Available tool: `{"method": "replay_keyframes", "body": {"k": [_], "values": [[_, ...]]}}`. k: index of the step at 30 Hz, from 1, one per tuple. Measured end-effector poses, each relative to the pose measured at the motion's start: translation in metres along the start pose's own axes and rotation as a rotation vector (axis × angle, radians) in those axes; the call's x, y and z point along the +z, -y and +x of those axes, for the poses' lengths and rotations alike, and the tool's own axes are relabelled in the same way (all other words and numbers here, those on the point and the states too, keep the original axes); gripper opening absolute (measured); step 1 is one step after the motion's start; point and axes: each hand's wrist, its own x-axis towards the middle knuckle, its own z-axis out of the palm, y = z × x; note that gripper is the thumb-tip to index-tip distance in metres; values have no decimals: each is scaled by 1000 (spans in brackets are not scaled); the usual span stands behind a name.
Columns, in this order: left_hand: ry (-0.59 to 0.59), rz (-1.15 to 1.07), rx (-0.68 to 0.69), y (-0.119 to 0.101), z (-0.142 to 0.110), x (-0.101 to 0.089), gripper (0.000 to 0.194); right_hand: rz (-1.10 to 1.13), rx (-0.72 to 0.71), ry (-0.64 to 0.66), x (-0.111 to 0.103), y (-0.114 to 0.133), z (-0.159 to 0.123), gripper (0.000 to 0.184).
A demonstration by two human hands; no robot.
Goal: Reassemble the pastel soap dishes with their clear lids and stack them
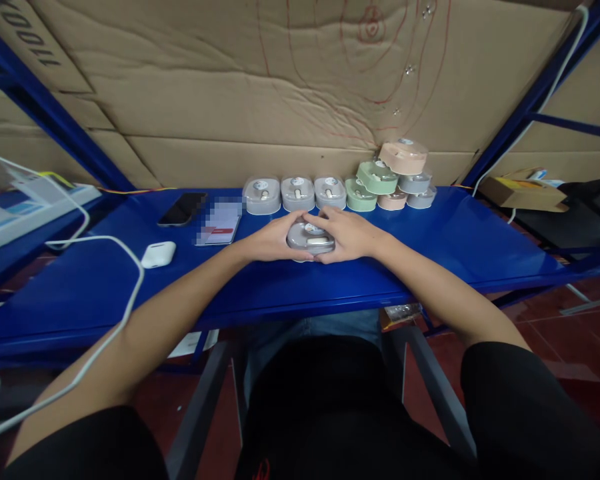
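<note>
A small grey rounded box with a clear lid [307, 239] is between my hands near the front of the blue table [260, 283]. It has a round sticker and a pale bar on its lid. My left hand [275, 238] wraps round its left side, while my right hand [351, 233] grips the right. The thumbs and fingertips meet close to its edges. Just beyond my hands stands a row of similar boxes: a grey box [261, 197] at the left end, then two more grey ones, a green box [361, 197] and a pink box [393, 200].
More boxes are stacked at the right end, topped by a pink box [404, 160]. Left of the row lie a lit phone [223, 223], a dark phone [183, 209] and a white earbud case [159, 254]. A white cable [133, 300] crosses over my left arm. Cardboard [205, 100] stands behind.
</note>
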Motion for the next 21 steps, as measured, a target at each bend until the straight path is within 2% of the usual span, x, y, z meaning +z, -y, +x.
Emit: {"method": "replay_keyframes", "body": {"k": [11, 21], "values": [[43, 103, -50, -5, -3, -4, 99, -74, 12, 29, -2, 2, 2, 109], [23, 67, -53, -8, -2, -3, 112, -133, 19, 16, -7, 4, -2, 110]]}}
